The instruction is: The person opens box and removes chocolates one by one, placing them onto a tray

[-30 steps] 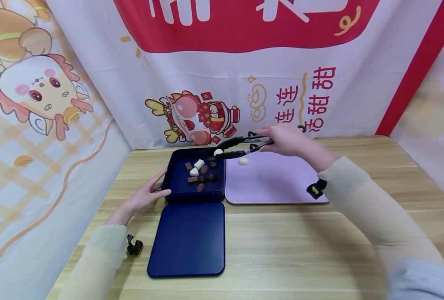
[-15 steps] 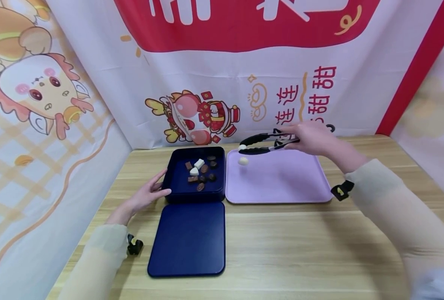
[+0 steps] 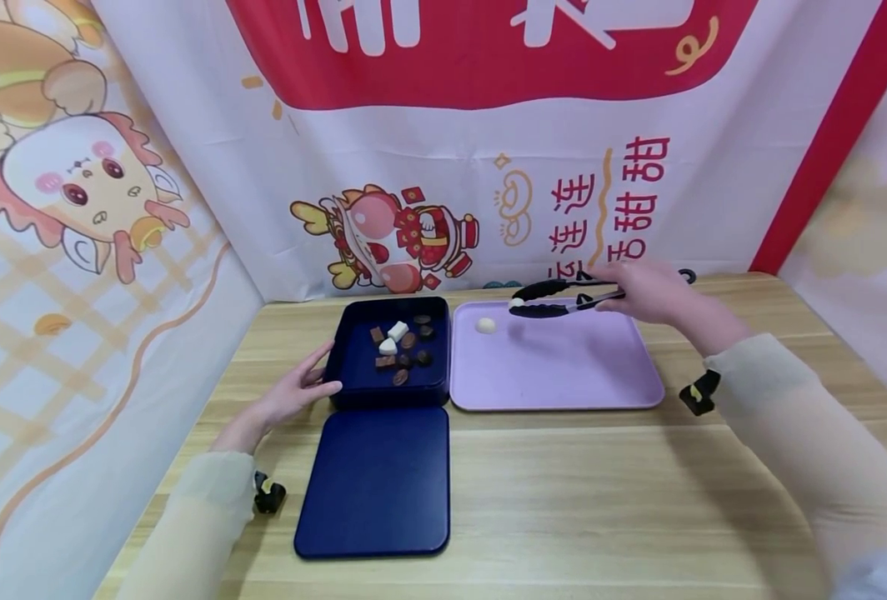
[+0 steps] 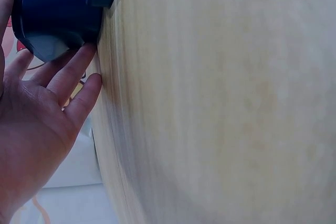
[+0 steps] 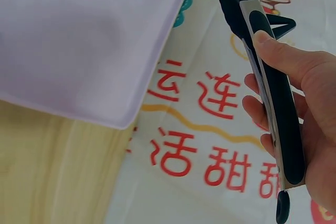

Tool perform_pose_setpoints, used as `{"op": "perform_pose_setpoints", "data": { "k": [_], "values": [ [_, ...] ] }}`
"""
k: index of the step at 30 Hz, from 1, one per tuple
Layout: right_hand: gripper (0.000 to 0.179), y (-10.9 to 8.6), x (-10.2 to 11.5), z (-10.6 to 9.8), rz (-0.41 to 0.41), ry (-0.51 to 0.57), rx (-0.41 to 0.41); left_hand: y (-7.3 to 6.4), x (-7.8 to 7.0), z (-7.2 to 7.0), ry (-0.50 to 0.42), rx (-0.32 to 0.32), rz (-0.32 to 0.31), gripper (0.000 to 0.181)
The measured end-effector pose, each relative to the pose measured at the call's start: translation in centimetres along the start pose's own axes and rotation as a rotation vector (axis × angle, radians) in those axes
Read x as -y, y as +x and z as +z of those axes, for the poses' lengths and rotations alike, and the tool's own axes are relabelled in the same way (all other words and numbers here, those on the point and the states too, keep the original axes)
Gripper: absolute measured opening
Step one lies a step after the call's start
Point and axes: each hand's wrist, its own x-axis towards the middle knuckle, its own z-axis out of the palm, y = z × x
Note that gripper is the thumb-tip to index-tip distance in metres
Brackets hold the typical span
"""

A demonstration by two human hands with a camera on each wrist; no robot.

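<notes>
Tongs (image 3: 541, 311) point left in the right hand (image 3: 644, 292), whose fingers curl round them; I see the black tips pinch a small white piece (image 3: 516, 303) over the smooth lilac tray (image 3: 563, 375), right of centre. Left of centre, the left hand (image 3: 293, 397) rests loosely extended fingers against the round-cornered navy box (image 3: 361, 371).

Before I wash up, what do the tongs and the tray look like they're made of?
Tongs: seemingly metal, judging by silvery edges, with matte black plastic or silicone parts. Tray: likely smooth, low-sheen plastic, from its even lilac surface and rounded corners.
</notes>
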Motion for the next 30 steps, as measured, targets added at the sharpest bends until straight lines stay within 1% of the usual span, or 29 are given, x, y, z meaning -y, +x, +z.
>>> {"op": "perform_pose_setpoints", "data": {
  "k": [3,7,10,18,30],
  "values": [
    [0.058,-0.1,-0.4,0.6,-0.011,-0.008,-0.004,0.0,0.1,0.0,-0.003,-0.001,-0.002,0.080],
    [0.057,-0.1,-1.1,1.4,-0.042,-0.011,-0.029,-0.1,-0.1,-0.1,-0.001,-0.002,-0.002,0.080],
    [0.055,0.1,-1.4,2.1,-0.044,-0.005,-0.041,-0.1,-0.2,-0.1,-0.002,-0.002,-0.004,0.081],
    [0.058,0.5,-1.6,3.2,-0.003,-0.023,0.000,0.1,0.1,-0.1,-0.005,0.002,-0.013,0.081],
    [0.059,0.9,-1.5,3.6,0.017,-0.017,0.035,0.0,0.1,-0.2,-0.010,0.000,-0.016,0.081]
  ]
}}
